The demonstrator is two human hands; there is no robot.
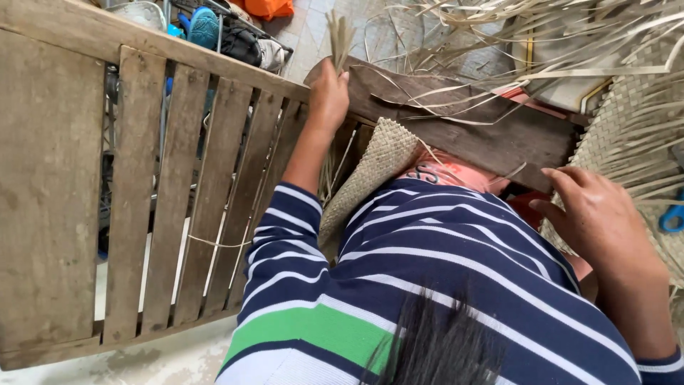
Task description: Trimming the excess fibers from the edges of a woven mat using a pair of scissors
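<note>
My left hand (328,96) reaches forward past a slatted wooden frame (178,178) and is closed around a bundle of dried leaf strips (340,36) that stick up above the fist. My right hand (595,214) rests with fingers spread and slightly curled on the edge of a woven straw mat (630,125), holding nothing. A smaller woven piece (381,160) lies between my arms, partly under my striped shirt. A dark wooden plank (463,125) runs across between both hands.
Loose dried strips (541,28) fan out over the plank and mat at the top right. A blue scissors handle (671,217) lies on the mat at the right edge. Shoes (206,25) sit on a rack behind the frame. Pale floor (178,356) shows below.
</note>
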